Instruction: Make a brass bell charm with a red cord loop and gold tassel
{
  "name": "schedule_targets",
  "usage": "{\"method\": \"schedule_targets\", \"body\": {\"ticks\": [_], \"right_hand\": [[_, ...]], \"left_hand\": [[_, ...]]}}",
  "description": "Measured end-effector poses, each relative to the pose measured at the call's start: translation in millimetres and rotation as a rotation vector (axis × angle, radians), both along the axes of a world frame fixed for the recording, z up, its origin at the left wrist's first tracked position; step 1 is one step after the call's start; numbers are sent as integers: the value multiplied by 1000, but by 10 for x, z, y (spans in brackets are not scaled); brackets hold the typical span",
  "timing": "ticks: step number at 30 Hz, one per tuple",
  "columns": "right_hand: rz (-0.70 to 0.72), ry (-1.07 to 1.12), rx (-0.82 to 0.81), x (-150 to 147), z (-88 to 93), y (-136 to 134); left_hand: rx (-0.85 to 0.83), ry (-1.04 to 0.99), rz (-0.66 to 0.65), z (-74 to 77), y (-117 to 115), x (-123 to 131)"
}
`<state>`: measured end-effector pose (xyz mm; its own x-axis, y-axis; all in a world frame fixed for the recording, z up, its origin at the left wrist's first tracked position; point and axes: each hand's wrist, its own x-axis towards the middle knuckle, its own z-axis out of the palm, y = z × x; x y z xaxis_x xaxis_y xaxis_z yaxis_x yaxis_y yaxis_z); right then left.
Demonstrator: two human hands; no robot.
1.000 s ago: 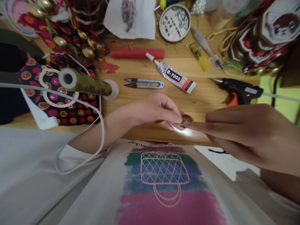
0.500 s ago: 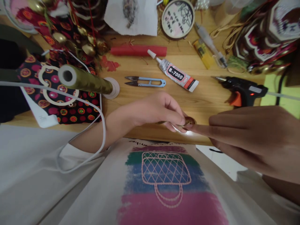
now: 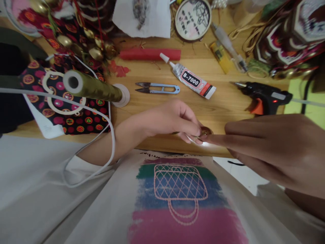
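Note:
My left hand (image 3: pixel 165 121) pinches a small round gold bead (image 3: pixel 205 131) between thumb and fingertips, just above the near edge of the wooden table (image 3: pixel 220 105). My right hand (image 3: pixel 274 149) comes in from the right, its fingers pressed together and stretched to the same bead, fingertips touching it. The bead is mostly hidden by both sets of fingertips. Below the hands lies my white shirt with a printed bag design (image 3: pixel 180 189).
On the table lie thread snips (image 3: pixel 157 89), a B-7000 glue tube (image 3: pixel 191 80), a black hot glue gun (image 3: pixel 264 96), a red roll (image 3: pixel 149 54), a gold ribbon spool (image 3: pixel 92 89) and patterned fabric (image 3: pixel 76 115). A white cable (image 3: pixel 109 142) crosses my left arm.
Both hands stay joined on the bead. The view has shifted slightly; the hands have hardly moved.

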<state>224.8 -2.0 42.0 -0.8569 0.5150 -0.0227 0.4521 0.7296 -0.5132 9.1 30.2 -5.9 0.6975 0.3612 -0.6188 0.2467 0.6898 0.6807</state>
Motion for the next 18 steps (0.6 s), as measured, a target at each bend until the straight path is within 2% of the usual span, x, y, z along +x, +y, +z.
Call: {"method": "schedule_targets", "body": {"ticks": [9,14,18], "right_hand": [[17,-80,66,-25,37,-5],[26,-156,33,-58,90,6],[8,-135,30,-40,75,-2]], "left_hand": [[-18,-60,-29,-47,-17,1],[-48,-57,-36,-52,-19,-2],[-56,-39,-27,-46,-14,6]]}}
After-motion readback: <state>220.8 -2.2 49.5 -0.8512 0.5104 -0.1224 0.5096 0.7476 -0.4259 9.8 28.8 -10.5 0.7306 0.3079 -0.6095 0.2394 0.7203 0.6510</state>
